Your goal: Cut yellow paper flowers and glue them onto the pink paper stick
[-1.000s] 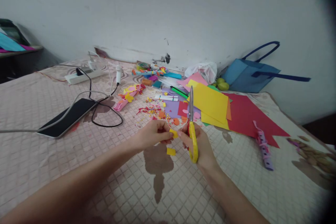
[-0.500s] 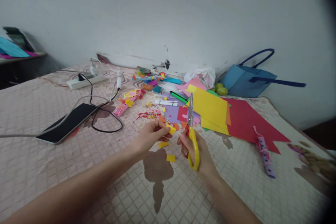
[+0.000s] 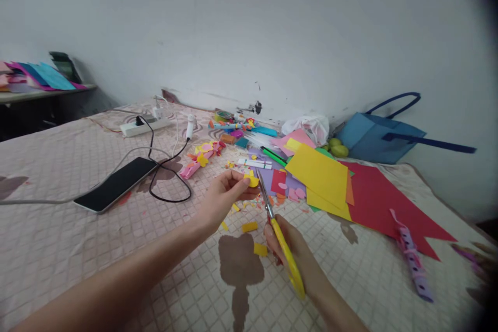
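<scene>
Between the fingertips of my left hand [image 3: 229, 192] is a small yellow paper piece [image 3: 252, 180]. My right hand [image 3: 290, 244] holds scissors [image 3: 288, 251] with yellow handles, their blades pointing up and left. The blade tips are close to the yellow piece; whether they touch it I cannot tell. Below my hands, a yellow scrap [image 3: 249, 226] and another yellow scrap [image 3: 260, 249] lie on the patterned cloth. Colourful tiny cuttings are scattered just beyond my hands.
Yellow sheets [image 3: 321, 174] and red paper [image 3: 383, 197] lie to the right, near a purple tube [image 3: 414, 264]. A blue bag [image 3: 379, 137] stands behind. At left are a black tablet [image 3: 116, 184], cables and a power strip [image 3: 146, 125].
The scissors have tilted left, bringing their tips near the yellow piece. My left hand has raised that piece slightly. The whole view has shifted, with the surroundings now further right and lower.
</scene>
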`<control>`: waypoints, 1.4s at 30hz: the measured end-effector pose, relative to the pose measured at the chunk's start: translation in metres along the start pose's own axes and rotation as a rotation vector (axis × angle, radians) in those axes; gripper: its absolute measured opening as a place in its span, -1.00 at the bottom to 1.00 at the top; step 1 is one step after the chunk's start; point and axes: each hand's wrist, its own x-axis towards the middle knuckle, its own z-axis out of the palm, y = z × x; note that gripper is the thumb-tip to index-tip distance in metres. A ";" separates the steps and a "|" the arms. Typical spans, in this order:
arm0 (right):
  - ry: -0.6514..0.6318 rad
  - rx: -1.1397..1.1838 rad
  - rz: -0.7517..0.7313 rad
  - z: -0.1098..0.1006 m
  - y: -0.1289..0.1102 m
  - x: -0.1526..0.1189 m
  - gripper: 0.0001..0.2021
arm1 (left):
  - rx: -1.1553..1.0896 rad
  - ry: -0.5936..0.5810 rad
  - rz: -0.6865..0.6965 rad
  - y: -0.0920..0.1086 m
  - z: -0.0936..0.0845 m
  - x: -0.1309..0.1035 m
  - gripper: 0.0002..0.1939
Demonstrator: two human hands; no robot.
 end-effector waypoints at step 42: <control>0.046 -0.038 0.031 0.003 0.002 0.001 -0.74 | -0.075 0.015 0.008 -0.004 -0.001 0.000 -0.83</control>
